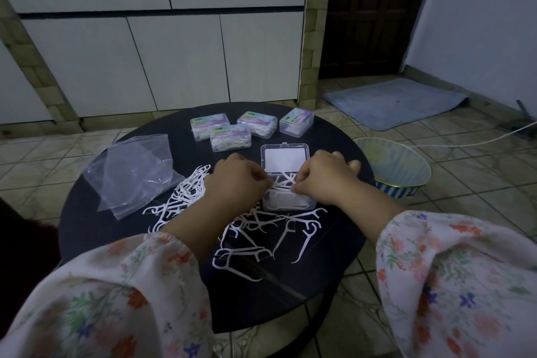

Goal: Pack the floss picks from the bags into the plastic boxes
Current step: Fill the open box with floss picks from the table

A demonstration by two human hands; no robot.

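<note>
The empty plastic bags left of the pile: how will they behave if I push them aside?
The empty plastic bags are thin, clear and creased, so probably floppy and very light. They would likely crumple or slide on the dark table, perhaps dragging adjacent loose floss picks.

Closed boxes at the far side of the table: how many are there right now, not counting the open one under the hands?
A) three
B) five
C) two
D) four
D: four closed boxes sit in the far row, at and, beyond the open box that both hands are working over.
</note>
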